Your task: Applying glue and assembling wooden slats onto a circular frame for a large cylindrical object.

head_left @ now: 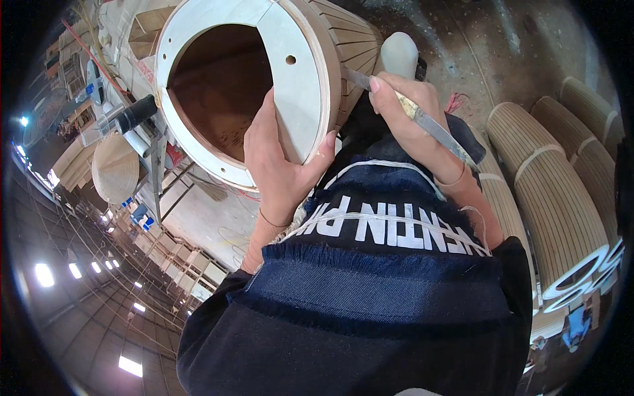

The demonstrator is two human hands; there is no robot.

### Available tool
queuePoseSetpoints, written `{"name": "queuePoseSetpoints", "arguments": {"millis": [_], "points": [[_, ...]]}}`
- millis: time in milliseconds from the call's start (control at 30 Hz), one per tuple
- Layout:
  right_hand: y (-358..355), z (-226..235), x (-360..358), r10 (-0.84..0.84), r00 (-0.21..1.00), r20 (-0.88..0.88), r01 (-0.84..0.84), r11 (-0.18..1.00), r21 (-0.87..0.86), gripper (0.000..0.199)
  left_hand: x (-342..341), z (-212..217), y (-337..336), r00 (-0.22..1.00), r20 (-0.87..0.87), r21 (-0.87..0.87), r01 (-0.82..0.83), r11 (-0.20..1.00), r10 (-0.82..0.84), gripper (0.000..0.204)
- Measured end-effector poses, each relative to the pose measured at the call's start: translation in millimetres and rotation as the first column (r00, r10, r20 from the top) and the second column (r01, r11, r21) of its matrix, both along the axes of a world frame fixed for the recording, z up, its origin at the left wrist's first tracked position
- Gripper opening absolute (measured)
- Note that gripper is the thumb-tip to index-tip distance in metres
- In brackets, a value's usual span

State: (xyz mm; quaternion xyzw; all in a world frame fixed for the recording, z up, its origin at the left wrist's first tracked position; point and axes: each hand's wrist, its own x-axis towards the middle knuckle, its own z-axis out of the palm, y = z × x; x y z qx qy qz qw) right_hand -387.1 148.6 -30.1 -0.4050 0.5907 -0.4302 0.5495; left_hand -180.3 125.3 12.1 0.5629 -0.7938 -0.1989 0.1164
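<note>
Edge work, I judged, was underway: my left hand gripped the drum beyond the apron, my right hand clasped a knife near its side; next needed light strokes.

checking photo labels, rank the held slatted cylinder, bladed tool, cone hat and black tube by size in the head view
1. Slatted cylinder
2. Bladed tool, cone hat: unsure; tool longer, nearer, hat broader
3. Black tube
</note>
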Motion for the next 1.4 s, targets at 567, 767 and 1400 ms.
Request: {"name": "queuePoseSetpoints", "arguments": {"millis": [567, 767, 1400], "points": [[12, -27, 14, -0.105, 0.901, 0.421, 0.074, 0.993, 0.088, 0.043, 0, 0, -1, 0.999, 0.026, 0.01, 0.027, 1.0, -0.027, 0.086], [11, -24, 11, -0.128, 0.955, 0.267, 0.136, 0.991, -0.013, 0.043, 0, 2, -1, 1.0, -0.017, 0.035, 0.011, 0.999, -0.011, 0.084], [10, -20, 13, -0.175, 0.836, 0.521, 0.035, 0.963, 0.268, 0.042, 3, 1, 0, 1.0, -0.007, 0.049, 0.025, 0.998, -0.025, 0.086]]}}
